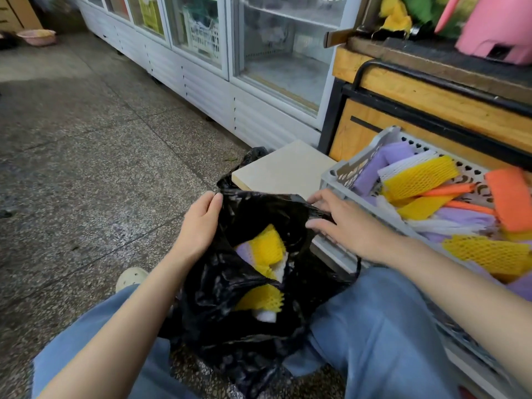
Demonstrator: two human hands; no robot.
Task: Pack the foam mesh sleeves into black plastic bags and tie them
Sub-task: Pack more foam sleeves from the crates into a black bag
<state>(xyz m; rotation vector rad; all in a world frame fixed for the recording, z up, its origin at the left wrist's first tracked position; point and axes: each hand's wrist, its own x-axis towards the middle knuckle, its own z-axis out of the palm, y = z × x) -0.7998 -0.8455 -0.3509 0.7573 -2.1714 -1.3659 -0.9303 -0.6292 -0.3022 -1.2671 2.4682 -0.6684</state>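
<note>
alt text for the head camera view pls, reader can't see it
A person's left hand holds the rim of a black plastic bag between their knees, with the right hand at its opposite edge. Yellow, purple and white foam mesh sleeves lie inside. More sleeves lie in a grey crate on the right.

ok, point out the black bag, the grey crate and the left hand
black bag (244, 335), head view, on its crumpled front wall below the opening.
grey crate (329, 182), head view, on its near-left corner rim.
left hand (201, 223), head view, on the back of the hand at the bag's rim.
</note>
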